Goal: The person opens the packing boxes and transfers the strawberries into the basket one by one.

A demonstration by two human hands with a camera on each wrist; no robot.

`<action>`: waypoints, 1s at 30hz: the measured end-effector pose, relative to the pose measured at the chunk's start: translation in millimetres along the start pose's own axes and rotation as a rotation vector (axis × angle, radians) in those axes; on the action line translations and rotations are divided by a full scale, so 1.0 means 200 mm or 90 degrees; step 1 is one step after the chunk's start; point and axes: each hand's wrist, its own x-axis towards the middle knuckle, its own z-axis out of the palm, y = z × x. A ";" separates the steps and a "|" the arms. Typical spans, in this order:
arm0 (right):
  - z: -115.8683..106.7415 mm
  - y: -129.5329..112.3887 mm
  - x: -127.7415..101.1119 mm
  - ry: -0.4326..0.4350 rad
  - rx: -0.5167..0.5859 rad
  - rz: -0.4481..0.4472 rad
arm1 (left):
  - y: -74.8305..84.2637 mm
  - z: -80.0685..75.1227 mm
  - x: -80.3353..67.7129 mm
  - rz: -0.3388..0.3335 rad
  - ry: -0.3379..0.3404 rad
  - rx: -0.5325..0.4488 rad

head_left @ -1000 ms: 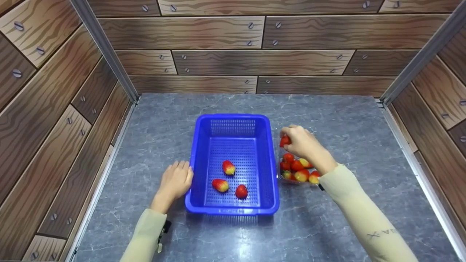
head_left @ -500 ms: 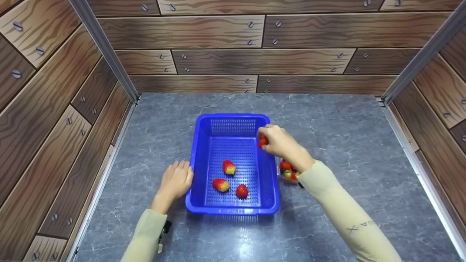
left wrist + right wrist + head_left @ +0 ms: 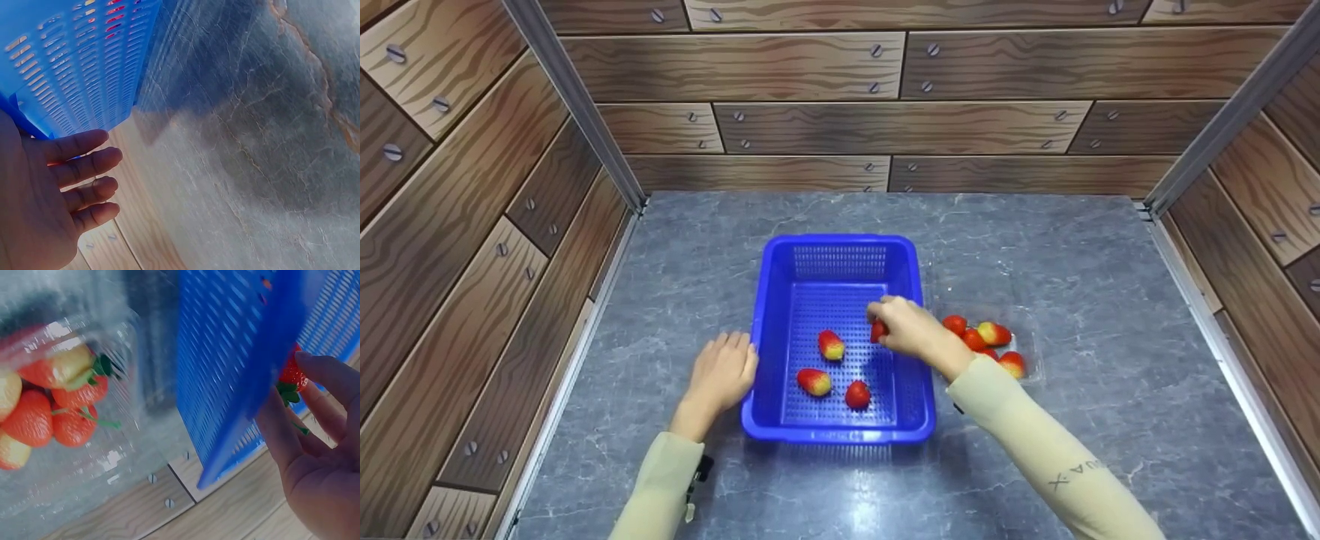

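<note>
A grey marbled surface (image 3: 1072,247) carries a blue perforated basket (image 3: 774,300), walled round by wood-patterned panels (image 3: 825,120). Just right of the basket sits a clear plastic tray (image 3: 1031,352) with several strawberries (image 3: 994,334) in it. The left hand (image 3: 724,373) lies flat against the basket's left wall, fingers (image 3: 84,169) straight and holding nothing. The right hand (image 3: 907,330) reaches over the basket's right rim, its fingers (image 3: 326,377) curled round a single strawberry (image 3: 877,331), held above the basket floor. Three loose strawberries (image 3: 831,345) lie on that floor, near the front.
</note>
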 end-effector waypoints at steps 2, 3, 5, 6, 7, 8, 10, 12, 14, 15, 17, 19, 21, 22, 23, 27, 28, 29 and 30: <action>0.03 0.00 -0.01 -0.005 -0.001 -0.006 | 0.00 0.00 0.00 -0.001 -0.003 0.000; 0.04 0.01 -0.01 -0.005 -0.002 -0.012 | 0.00 0.00 0.00 -0.003 -0.004 -0.001; 0.07 0.01 -0.01 -0.009 -0.006 -0.017 | 0.00 0.00 0.00 -0.004 -0.005 0.000; 0.08 0.01 -0.01 -0.009 -0.011 -0.021 | 0.00 0.00 0.00 -0.004 -0.004 0.000; 0.09 0.01 -0.01 -0.012 -0.013 -0.021 | 0.00 0.00 0.00 -0.003 -0.004 0.001; 0.10 0.01 -0.01 -0.013 -0.019 -0.022 | 0.00 0.00 0.00 -0.003 -0.003 0.002; 0.11 0.01 -0.01 -0.019 -0.021 -0.021 | 0.00 0.00 0.00 -0.002 -0.002 0.002; 0.13 0.01 -0.01 -0.022 -0.019 -0.026 | 0.00 0.00 0.00 -0.002 -0.002 0.001; 0.15 0.01 -0.01 -0.026 -0.021 -0.030 | 0.00 0.00 0.00 -0.002 -0.005 0.000; 0.15 0.01 -0.01 -0.028 -0.023 -0.034 | 0.00 -0.01 0.00 -0.003 -0.007 -0.001; 0.17 0.01 -0.01 -0.030 -0.035 -0.045 | 0.00 -0.01 0.00 -0.008 -0.014 -0.003; 0.19 0.01 -0.02 -0.037 -0.047 -0.051 | 0.00 -0.01 0.00 -0.014 -0.022 -0.004; 0.20 0.01 -0.02 -0.041 -0.054 -0.059 | 0.00 -0.01 0.00 -0.020 -0.030 -0.005; 0.21 0.01 -0.02 -0.045 -0.056 -0.061 | 0.00 -0.01 0.00 -0.021 -0.031 -0.003; 0.22 0.01 -0.02 -0.048 -0.056 -0.061 | 0.00 -0.01 0.00 -0.022 -0.033 -0.004; 0.24 0.00 -0.02 -0.056 -0.059 -0.059 | 0.00 -0.01 0.01 -0.025 -0.036 -0.012; 0.24 0.00 -0.02 -0.057 -0.060 -0.058 | 0.00 -0.01 0.01 -0.024 -0.035 -0.012; 0.24 0.00 -0.02 -0.058 -0.062 -0.057 | 0.00 -0.01 0.01 -0.023 -0.034 -0.013; 0.25 0.00 -0.01 -0.059 -0.065 -0.058 | 0.00 -0.01 0.01 -0.022 -0.033 -0.012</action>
